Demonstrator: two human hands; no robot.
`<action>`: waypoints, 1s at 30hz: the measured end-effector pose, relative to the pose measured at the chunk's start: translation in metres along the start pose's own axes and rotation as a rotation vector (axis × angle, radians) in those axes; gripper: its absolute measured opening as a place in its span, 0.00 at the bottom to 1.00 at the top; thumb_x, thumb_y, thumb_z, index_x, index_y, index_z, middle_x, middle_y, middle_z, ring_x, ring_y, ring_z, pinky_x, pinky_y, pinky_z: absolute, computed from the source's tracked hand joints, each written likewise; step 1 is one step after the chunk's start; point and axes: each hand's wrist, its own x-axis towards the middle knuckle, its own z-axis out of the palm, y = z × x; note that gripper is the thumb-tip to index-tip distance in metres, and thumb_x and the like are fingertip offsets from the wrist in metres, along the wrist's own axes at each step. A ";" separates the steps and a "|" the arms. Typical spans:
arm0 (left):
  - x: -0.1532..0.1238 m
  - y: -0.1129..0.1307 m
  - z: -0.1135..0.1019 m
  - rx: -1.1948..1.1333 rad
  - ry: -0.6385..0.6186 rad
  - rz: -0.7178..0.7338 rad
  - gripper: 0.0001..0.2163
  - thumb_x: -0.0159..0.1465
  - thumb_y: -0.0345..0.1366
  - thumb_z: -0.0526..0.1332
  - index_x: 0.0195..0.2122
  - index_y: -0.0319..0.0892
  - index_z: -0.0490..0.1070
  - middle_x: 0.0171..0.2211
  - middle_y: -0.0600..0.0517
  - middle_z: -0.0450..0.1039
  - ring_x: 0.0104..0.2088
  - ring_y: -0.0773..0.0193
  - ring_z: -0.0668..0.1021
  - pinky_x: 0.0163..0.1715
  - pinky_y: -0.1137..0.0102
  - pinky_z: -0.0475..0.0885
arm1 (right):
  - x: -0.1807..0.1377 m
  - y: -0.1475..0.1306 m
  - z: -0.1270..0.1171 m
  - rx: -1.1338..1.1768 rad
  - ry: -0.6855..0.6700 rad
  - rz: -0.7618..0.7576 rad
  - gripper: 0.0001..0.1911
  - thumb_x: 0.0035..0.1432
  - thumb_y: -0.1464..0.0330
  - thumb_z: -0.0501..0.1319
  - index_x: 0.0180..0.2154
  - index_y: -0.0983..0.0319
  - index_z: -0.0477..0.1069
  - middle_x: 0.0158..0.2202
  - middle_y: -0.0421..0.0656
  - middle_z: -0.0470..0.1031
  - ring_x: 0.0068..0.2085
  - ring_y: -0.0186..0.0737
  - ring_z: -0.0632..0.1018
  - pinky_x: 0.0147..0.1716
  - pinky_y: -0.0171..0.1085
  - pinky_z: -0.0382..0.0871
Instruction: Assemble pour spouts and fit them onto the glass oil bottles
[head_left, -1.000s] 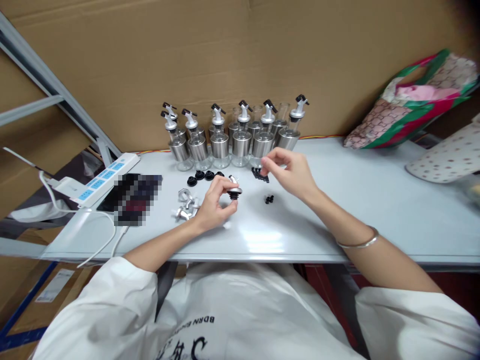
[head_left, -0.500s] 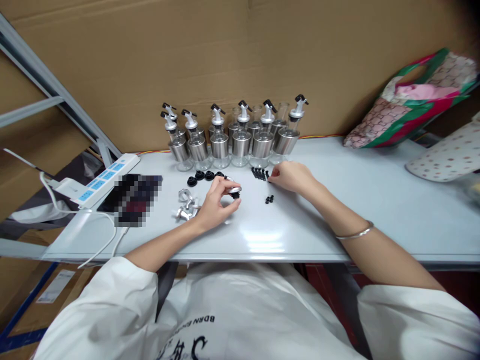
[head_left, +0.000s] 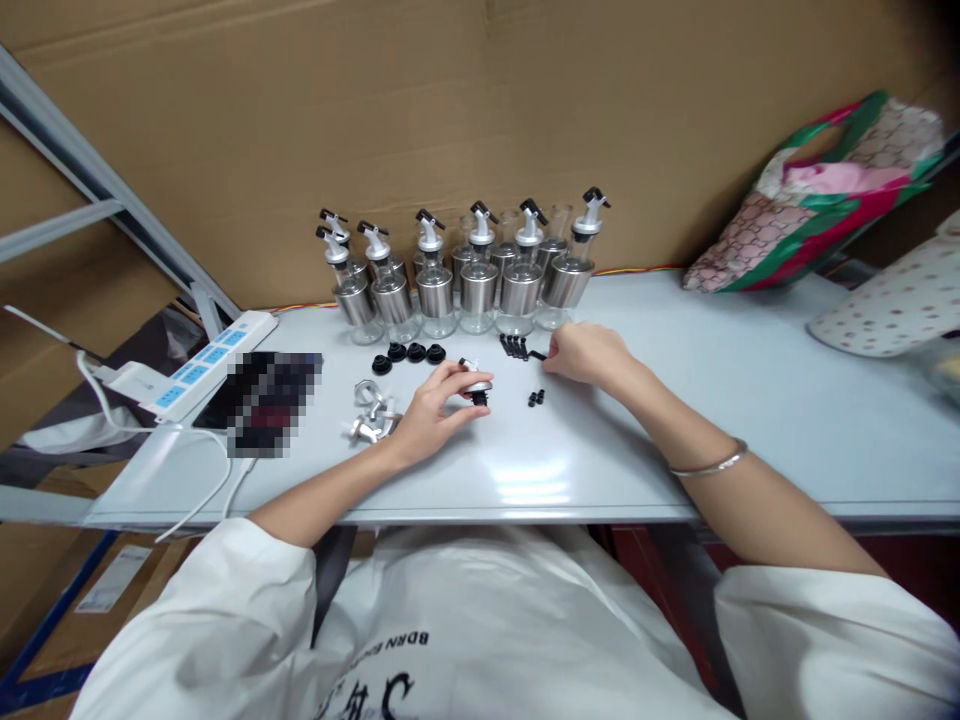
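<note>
Between thumb and fingers, my left hand grips a silver pour spout with a black ribbed stopper underneath. My right hand pinches a small black lever at one end. Just left of it lies a row of several black levers. Small black caps sit in a cluster below them. Several black stoppers rest beyond my left hand, and loose silver spout parts lie to its left.
Glass oil bottles with steel sleeves stand at the back, several topped with spouts. A power strip with white cables and a blurred dark object occupy the left. A patterned bag and a dotted white object are at right.
My right hand has lifted one black lever away from the row and turned it nearly level. The left hand has shifted slightly right with the spout, which now sits more upright.
</note>
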 end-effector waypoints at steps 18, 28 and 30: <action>0.001 -0.002 0.000 0.109 -0.096 0.010 0.15 0.60 0.41 0.64 0.50 0.53 0.74 0.47 0.48 0.57 0.49 0.58 0.67 0.52 0.60 0.68 | -0.018 -0.024 -0.003 1.035 0.012 -0.393 0.04 0.39 0.68 0.61 0.22 0.62 0.68 0.21 0.38 0.72 0.24 0.33 0.70 0.26 0.33 0.64; 0.002 -0.001 0.001 0.120 -0.098 0.004 0.15 0.60 0.43 0.64 0.48 0.53 0.74 0.47 0.48 0.57 0.49 0.57 0.66 0.55 0.58 0.67 | -0.024 -0.029 -0.007 1.041 -0.016 -0.454 0.05 0.40 0.67 0.61 0.22 0.63 0.69 0.19 0.38 0.71 0.22 0.31 0.69 0.24 0.32 0.63; 0.002 -0.002 0.001 0.120 -0.094 0.001 0.15 0.60 0.43 0.64 0.48 0.53 0.74 0.47 0.48 0.56 0.49 0.58 0.66 0.56 0.57 0.66 | -0.024 -0.028 -0.007 1.037 -0.019 -0.459 0.05 0.40 0.67 0.61 0.22 0.63 0.69 0.20 0.38 0.72 0.23 0.31 0.69 0.25 0.33 0.63</action>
